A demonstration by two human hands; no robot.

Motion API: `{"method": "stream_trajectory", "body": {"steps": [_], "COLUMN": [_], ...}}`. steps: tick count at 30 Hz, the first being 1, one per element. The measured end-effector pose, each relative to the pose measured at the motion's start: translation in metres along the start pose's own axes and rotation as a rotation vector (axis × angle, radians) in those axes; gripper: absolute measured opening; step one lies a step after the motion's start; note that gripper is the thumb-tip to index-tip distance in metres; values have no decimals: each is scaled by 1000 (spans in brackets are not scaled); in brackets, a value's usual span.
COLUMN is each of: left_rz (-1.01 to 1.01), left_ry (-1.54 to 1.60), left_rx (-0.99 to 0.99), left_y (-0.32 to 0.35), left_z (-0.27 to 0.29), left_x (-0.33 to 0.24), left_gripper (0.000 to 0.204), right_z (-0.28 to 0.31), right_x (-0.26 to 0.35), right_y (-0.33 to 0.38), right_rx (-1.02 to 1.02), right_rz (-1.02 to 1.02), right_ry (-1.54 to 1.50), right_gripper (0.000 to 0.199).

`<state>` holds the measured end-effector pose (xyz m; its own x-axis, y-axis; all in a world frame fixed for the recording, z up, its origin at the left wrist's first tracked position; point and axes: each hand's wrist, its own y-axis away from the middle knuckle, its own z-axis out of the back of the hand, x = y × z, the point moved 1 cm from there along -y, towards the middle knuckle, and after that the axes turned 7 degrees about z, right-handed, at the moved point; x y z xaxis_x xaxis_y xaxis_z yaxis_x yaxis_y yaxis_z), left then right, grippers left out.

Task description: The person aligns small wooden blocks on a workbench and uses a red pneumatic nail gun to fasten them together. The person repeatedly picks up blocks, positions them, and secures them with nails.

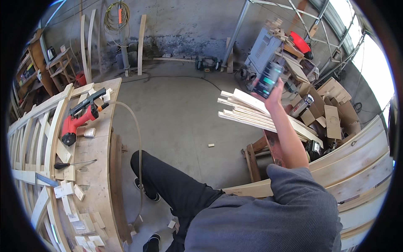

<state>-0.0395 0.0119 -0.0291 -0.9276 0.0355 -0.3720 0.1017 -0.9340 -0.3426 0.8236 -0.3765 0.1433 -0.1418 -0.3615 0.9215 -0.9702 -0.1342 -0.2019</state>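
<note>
Right hand [272,93] raised, fingers wrapped round dark can [268,79] | left hand unseen | keep can upright above planks [252,111].

Grey concrete floor [180,113], stained back wall [184,25], daylight from windows [373,54] at right.

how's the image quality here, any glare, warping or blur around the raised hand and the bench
Head view: strong fisheye, so the bench edge and the boards bow, with a black rim around the frame; daylight blows out white at the upper right; the right hand with its dark can is fairly sharp; the red nail gun is crisp; lighting is otherwise soft and even.
</note>
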Motion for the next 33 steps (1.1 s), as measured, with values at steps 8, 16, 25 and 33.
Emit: {"method": "stream_trajectory", "body": {"steps": [8,16,25,33], "left_rz": [-123,-118,-36,38], "left_ry": [-22,-63,-72,188], "left_rx": [-110,-118,-71,-35], "left_y": [-7,-4,2,-3], "left_z": [9,-2,3,23], "left_x": [0,21,-1,-42], "left_gripper": [72,74,68,88], "right_z": [238,375,437,353], "right_x": [-10,-27,-31,-36], "right_y": [-4,-2,-35,-16], "right_rx": [-525,-681,-628,-786], "right_rz": [-181,-481,-338,-110], "right_ry": [216,609,1533,2127], "right_gripper": [90,27,52,58]}}
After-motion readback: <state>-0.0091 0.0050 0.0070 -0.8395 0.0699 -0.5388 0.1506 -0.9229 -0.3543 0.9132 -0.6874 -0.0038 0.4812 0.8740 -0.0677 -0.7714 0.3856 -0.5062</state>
